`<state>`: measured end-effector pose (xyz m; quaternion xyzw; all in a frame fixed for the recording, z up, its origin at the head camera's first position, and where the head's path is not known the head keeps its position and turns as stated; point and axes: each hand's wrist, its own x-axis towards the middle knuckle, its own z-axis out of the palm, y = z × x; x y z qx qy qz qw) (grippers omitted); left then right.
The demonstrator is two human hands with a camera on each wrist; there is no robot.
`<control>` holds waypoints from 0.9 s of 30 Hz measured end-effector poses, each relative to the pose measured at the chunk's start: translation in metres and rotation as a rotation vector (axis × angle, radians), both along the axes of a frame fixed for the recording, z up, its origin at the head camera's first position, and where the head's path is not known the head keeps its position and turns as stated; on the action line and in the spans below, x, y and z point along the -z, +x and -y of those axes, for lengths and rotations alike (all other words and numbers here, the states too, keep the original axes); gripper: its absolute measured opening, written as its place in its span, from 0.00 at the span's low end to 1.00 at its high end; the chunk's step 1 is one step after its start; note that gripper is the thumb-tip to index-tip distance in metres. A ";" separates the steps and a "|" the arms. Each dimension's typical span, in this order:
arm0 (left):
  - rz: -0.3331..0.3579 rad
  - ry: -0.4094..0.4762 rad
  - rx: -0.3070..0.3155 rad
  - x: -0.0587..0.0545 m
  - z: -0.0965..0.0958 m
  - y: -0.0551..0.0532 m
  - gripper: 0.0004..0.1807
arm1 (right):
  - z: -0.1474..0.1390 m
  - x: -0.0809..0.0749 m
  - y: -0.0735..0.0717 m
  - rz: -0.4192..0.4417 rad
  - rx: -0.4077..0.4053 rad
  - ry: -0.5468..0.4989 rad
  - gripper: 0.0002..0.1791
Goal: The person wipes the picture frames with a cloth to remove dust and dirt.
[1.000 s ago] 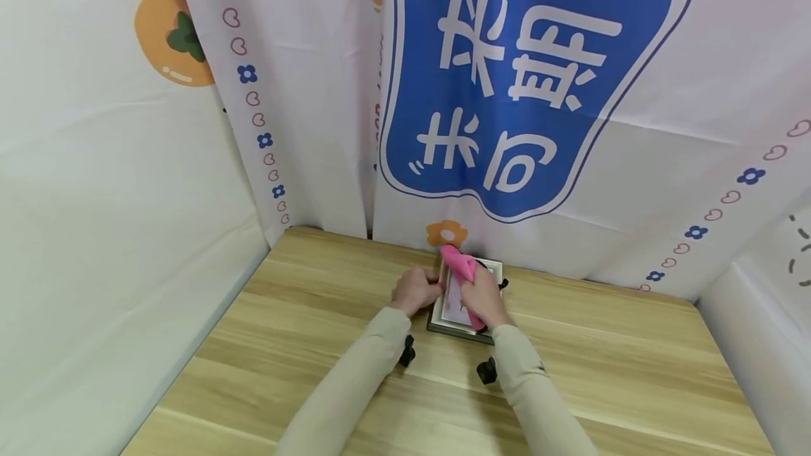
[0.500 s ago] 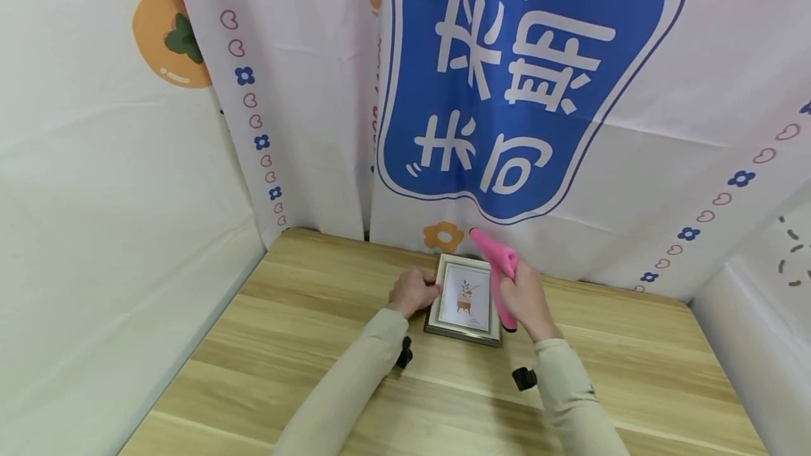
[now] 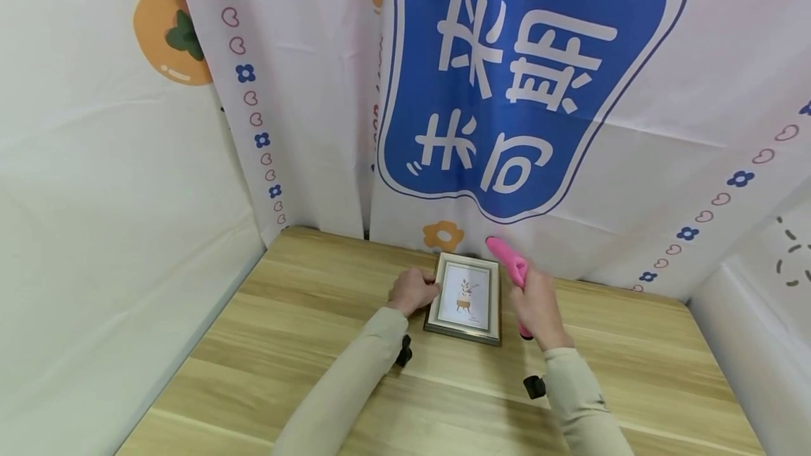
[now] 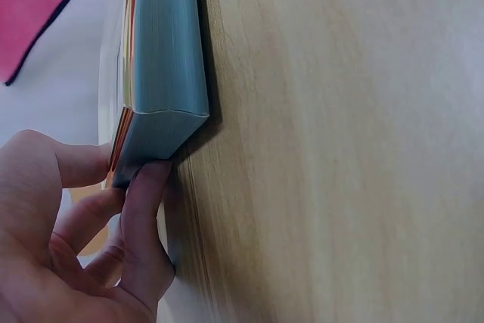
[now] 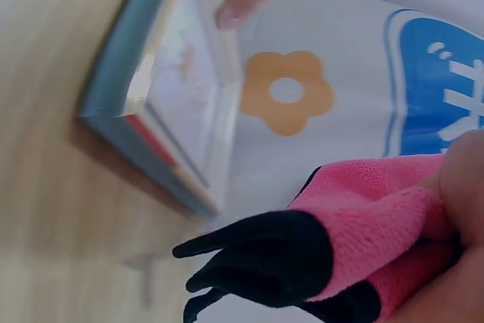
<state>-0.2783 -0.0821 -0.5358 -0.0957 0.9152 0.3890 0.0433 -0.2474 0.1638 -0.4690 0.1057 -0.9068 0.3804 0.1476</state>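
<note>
A picture frame [image 3: 466, 299] with a pale silver border lies face up on the table; its print shows a potted plant. My left hand [image 3: 413, 292] holds the frame by its left edge, thumb on the top face. In the left wrist view, fingers [image 4: 144, 209] press against the side of the frame. To the right of the frame, my right hand [image 3: 537, 307] grips a bunched pink cloth [image 3: 512, 259]. Black edging and fuzzy pile show on the cloth [image 5: 378, 209] in the right wrist view, where it hangs apart from the frame.
The wooden table [image 3: 304, 301] ends at the back against a white printed curtain [image 3: 317, 125] with a blue sign pattern. White fabric walls [image 3: 127, 231] stand on both sides. Black straps with small blocks [image 3: 535, 387] sit at the wrists.
The right hand has moved the pink cloth from over the picture frame to its right, uncovering the print. The left hand keeps its hold at the left edge.
</note>
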 end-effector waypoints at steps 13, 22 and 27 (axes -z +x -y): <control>0.005 0.017 0.004 0.004 -0.001 -0.005 0.18 | 0.013 0.051 -0.007 0.170 -0.059 0.037 0.07; 0.013 0.019 0.015 0.006 -0.001 -0.008 0.18 | 0.027 0.053 -0.009 0.167 -0.066 0.135 0.11; 0.012 0.010 0.016 0.006 -0.002 -0.009 0.17 | 0.034 0.054 -0.012 0.157 -0.057 0.245 0.10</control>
